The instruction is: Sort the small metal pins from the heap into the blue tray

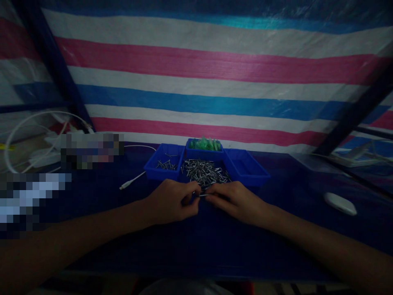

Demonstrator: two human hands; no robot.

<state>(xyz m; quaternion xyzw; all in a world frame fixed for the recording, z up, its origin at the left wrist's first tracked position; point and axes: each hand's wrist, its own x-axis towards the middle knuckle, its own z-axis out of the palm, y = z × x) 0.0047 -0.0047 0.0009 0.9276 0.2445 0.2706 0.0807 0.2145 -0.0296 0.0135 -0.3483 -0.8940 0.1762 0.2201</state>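
Both hands meet over the dark blue table, just in front of a pile of thin metal nail-like pins [204,172]. Between their fingertips lies one thin metal pin [203,195]. My right hand [238,200] pinches the pin's right end with thumb and forefinger. The curled thumb and forefinger of my left hand [176,200] close at its other end; what they hold there is too dark and small to make out. A blue tray [159,174] at the left holds more of these pins. Another blue tray [204,154] behind the pile carries green plastic pieces [205,143].
A third blue tray [247,166] stands right of the pile. On the right side of the table [196,246] lies a white rounded case [340,203]. A white cable plug [124,185] rests at the left, near coiled white cables [12,164]. A striped sheet [215,69] hangs behind.
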